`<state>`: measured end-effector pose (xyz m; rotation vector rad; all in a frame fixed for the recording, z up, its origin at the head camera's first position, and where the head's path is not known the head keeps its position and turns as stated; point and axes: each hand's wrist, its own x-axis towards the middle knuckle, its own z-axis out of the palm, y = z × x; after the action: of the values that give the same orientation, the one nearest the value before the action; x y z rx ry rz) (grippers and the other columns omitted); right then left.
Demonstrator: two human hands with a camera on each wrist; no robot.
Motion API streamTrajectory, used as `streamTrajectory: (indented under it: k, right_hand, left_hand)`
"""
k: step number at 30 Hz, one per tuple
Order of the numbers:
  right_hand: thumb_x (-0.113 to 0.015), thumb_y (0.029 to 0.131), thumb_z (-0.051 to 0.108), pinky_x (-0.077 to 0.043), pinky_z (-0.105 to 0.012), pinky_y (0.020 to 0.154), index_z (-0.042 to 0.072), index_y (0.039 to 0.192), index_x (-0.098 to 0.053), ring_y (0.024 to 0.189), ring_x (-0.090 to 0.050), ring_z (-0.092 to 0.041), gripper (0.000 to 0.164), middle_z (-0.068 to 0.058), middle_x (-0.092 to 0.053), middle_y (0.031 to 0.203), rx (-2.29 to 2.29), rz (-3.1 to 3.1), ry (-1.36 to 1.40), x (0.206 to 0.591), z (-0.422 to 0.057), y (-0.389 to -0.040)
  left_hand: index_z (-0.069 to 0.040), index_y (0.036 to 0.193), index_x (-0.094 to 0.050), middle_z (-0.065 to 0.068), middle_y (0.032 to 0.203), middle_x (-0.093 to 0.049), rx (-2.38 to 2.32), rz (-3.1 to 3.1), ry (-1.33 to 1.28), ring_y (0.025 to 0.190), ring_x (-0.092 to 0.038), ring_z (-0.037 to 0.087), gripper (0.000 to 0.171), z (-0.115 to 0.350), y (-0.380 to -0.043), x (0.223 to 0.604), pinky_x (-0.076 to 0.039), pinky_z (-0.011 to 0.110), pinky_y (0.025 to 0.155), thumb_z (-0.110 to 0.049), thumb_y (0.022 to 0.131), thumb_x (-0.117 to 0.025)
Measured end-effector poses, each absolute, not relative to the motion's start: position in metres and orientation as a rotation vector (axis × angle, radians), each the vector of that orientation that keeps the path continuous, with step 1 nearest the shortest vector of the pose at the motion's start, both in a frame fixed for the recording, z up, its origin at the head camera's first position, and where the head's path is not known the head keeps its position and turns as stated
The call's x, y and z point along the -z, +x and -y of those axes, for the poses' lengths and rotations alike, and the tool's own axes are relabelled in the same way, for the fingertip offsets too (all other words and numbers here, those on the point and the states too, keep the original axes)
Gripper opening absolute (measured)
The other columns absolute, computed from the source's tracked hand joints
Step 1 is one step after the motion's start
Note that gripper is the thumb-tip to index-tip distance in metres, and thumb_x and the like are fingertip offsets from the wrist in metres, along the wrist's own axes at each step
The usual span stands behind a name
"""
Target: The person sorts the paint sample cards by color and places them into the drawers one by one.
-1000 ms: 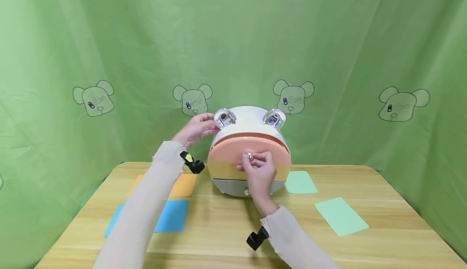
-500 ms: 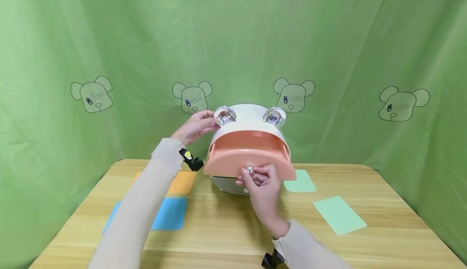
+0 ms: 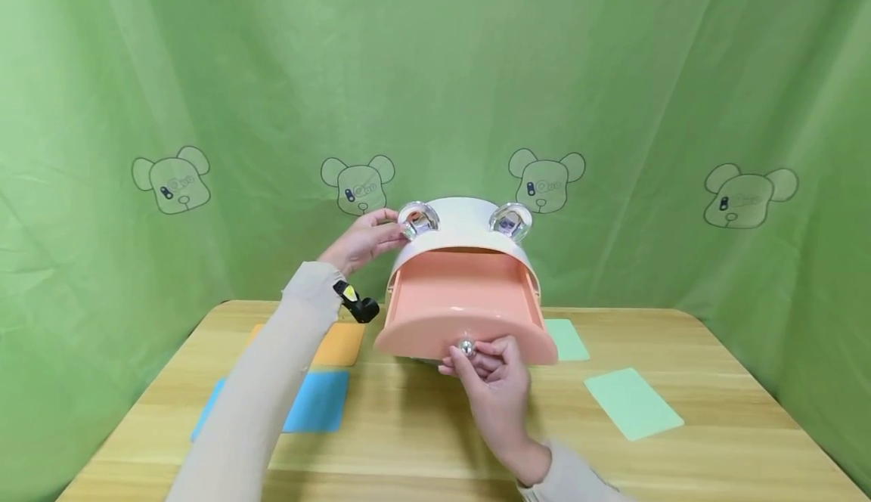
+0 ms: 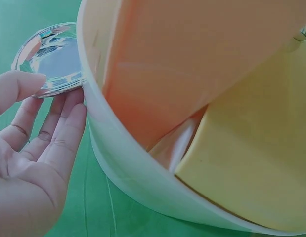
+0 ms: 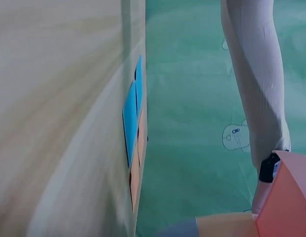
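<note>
On the bench (image 3: 408,441), far and central, a white cabinet (image 3: 466,218) has its pink drawer (image 3: 466,322) out toward the near side. The right hand (image 3: 500,400) pinches its silver knob (image 3: 466,346); the left hand (image 3: 364,241) holds the left silver ear (image 3: 418,220).

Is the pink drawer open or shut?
Open: the drawer sticks out of the white box, its inside showing, and the right hand holds its knob.

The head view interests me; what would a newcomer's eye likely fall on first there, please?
Probably the pink drawer, standing open in the white box at the centre, the right hand pinching its knob. Next, the shiny discs on either side of the box's top, the left hand holding the one at picture left. Green cards lie to the right.
</note>
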<state>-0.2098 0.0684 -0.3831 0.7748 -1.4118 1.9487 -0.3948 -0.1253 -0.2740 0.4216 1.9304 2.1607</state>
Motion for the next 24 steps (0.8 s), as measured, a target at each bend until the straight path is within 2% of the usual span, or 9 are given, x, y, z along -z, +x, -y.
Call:
streamTrajectory:
  k: [4,11,17,24]
  right_hand:
    - [-0.057,0.083,-0.018,-0.058,-0.039,0.062,-0.020,0.090,-0.033,0.073,-0.070,-0.018,0.025,-0.012,-0.070,0.090,-1.973,1.385,0.825,0.388,-0.071,-0.205]
    - [-0.056,0.081,-0.022,-0.058,-0.037,0.062,-0.022,0.089,-0.033,0.076,-0.071,-0.022,0.024,-0.015,-0.069,0.092,-1.951,1.312,0.921,0.394,-0.071,-0.205]
    - [-0.054,0.080,-0.025,-0.058,-0.035,0.064,-0.024,0.091,-0.032,0.079,-0.070,-0.019,0.024,-0.016,-0.069,0.095,-1.929,1.274,0.973,0.398,-0.071,-0.205]
    - [-0.054,0.075,-0.030,-0.058,-0.034,0.065,-0.025,0.096,-0.042,0.078,-0.071,-0.021,0.025,-0.020,-0.068,0.095,-1.855,1.307,0.991,0.396,-0.082,-0.203]
  left_hand:
    - [-0.001,0.109,-0.049,0.016,0.115,-0.055,-2.162,-1.917,0.424,0.092,-0.062,0.017,0.018,0.125,-0.395,0.275,-0.042,0.035,0.103,0.004,0.092,-0.050]
    - [-0.001,0.109,-0.050,0.016,0.117,-0.055,-2.170,-1.912,0.411,0.095,-0.062,0.017,0.018,0.128,-0.395,0.276,-0.046,0.030,0.098,0.003,0.092,-0.051]
    - [-0.002,0.106,-0.051,0.016,0.116,-0.056,-2.182,-1.919,0.396,0.093,-0.062,0.017,0.015,0.129,-0.395,0.277,-0.048,0.028,0.095,0.003,0.092,-0.052]
    - [-0.003,0.107,-0.051,0.017,0.119,-0.055,-2.186,-1.900,0.390,0.095,-0.062,0.017,0.016,0.127,-0.395,0.276,-0.049,0.026,0.093,0.002,0.092,-0.052]
